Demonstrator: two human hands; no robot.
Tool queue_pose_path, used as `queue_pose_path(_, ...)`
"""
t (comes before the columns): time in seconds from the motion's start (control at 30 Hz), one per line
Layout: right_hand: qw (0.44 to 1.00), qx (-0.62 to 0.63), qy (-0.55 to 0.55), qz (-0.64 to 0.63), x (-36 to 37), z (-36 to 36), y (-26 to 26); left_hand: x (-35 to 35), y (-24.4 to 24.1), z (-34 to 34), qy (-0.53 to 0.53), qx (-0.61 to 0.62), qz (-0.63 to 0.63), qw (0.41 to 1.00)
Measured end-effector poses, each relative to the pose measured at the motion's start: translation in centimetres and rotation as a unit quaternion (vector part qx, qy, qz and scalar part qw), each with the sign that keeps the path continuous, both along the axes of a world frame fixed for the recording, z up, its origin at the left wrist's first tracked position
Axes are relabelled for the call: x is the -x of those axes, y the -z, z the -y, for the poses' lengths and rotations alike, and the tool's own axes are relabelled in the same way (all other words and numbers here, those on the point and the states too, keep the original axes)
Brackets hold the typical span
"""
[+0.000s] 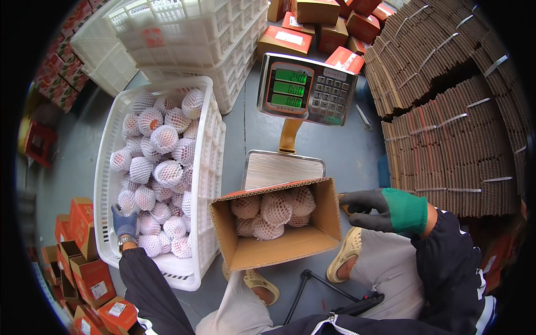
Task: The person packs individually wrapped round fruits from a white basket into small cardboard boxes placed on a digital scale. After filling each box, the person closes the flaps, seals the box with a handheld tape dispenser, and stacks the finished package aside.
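My left hand [125, 224], in a dark blue-grey glove with a watch at the wrist, reaches into a white plastic crate [204, 138]. Its fingers lie around a round fruit in a foam net [127, 200]; whether they grip it is unclear. Many similar netted fruits [164, 139] fill the crate. Before me an open cardboard box [276, 249], tilted towards me, holds several netted fruits [276, 208] at its far end. My right hand [387, 210], in a green glove with grey fingers, is beside the box's right edge, fingers apart, with nothing visible in it.
Behind the box stands a scale with a metal platform [284, 169] and a lit display panel [307, 90]. Stacks of flattened cardboard [448, 155] rise on the right. White crates [184, 46] are stacked behind. Red boxes lie at the back [284, 39] and lower left [92, 278].
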State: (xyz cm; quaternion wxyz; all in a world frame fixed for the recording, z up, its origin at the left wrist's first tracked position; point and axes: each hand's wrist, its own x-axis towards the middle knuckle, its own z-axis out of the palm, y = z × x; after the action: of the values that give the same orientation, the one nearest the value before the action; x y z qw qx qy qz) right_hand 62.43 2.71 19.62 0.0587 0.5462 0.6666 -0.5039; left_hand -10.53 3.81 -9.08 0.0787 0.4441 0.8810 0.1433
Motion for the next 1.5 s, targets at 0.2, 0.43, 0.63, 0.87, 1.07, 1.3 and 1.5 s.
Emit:
queue_pose_path(0.2,1.000,0.008,0.002,0.017,0.6,0.2,-0.2,-2.3,-1.0,-1.0,-0.031,0.051,-0.026,0.998)
queue_pose_path(0.43,1.000,-0.016,0.009,0.004,0.1,0.5,0.2,-1.4,-1.8,0.2,-0.002,-0.060,0.027,0.998)
queue_pose_path(0.63,1.000,0.004,0.023,0.014,0.2,0.4,-0.3,-14.4,-12.1,0.4,0.084,-0.337,0.496,0.796)
queue_pose_path(0.87,0.998,-0.056,0.004,0.000,-0.8,1.2,0.3,-35.1,-24.8,1.7,0.587,-0.080,0.326,0.736)
queue_pose_path(1.07,0.999,-0.024,0.027,0.007,-1.2,1.1,-1.2,-26.4,-16.5,-1.9,0.179,-0.339,0.452,0.805)
queue_pose_path(1.3,0.999,-0.037,0.013,-0.030,-1.4,1.0,-0.4,-9.1,-1.0,1.2,-0.014,0.122,-0.064,0.990)
queue_pose_path(1.5,1.000,-0.016,0.006,-0.010,-1.4,0.5,-0.3,-11.4,-4.2,0.0,-0.028,0.345,-0.083,0.935)
